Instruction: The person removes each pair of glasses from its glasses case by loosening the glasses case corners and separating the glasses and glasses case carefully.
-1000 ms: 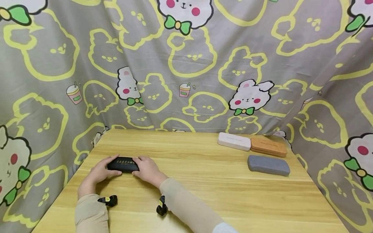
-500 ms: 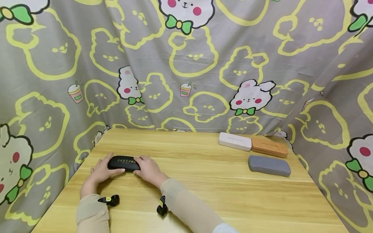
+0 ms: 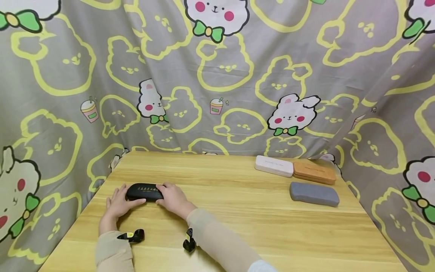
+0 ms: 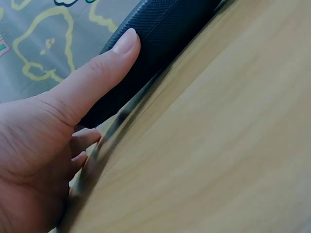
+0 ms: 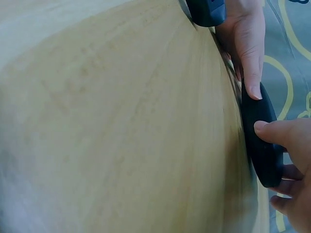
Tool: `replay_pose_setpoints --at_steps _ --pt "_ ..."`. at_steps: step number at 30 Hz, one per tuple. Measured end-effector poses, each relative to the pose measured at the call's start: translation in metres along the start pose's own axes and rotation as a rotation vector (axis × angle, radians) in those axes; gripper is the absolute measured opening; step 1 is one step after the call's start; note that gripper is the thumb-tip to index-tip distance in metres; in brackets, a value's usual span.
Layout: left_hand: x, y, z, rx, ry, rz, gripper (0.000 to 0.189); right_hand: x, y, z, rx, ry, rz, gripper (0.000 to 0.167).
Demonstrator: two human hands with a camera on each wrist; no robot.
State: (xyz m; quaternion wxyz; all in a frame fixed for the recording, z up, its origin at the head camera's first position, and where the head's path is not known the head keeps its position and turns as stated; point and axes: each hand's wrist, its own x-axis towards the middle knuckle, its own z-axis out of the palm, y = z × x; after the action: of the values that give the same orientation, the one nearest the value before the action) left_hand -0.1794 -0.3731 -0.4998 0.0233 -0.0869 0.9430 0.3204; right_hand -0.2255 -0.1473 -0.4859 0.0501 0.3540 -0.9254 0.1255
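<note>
A black glasses case (image 3: 144, 192) with gold lettering on its lid lies at the left of the wooden table. Its right end is gripped by my right hand (image 3: 175, 198), thumb on the near side and fingers round the far side, as the right wrist view shows. Around the left end lies my left hand (image 3: 119, 204). In the left wrist view the straight thumb (image 4: 109, 68) of that hand touches the case's near side (image 4: 160, 39). The other fingers spread loosely past the left end and are partly hidden there.
At the back right, a white case (image 3: 273, 166) and an orange-brown case (image 3: 314, 173) lie end to end. A grey-blue case (image 3: 314, 193) sits in front of them. A patterned curtain (image 3: 217, 83) hangs along the table's back and sides.
My left hand's fingers have slid back from the far left corner of the case and spread, and its forearm has shifted slightly right. The right hand keeps its hold; the case has hardly moved.
</note>
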Motion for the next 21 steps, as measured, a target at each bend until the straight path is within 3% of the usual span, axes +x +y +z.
replay_pose_setpoints --at_steps 13,21 --pt "0.000 -0.004 0.003 0.016 0.030 -0.010 0.107 0.006 0.004 0.003 -0.040 -0.033 -0.053 0.063" --pt "0.003 -0.004 0.006 0.057 0.076 -0.007 0.106 0.010 0.007 -0.007 0.019 -0.079 -0.054 0.062"
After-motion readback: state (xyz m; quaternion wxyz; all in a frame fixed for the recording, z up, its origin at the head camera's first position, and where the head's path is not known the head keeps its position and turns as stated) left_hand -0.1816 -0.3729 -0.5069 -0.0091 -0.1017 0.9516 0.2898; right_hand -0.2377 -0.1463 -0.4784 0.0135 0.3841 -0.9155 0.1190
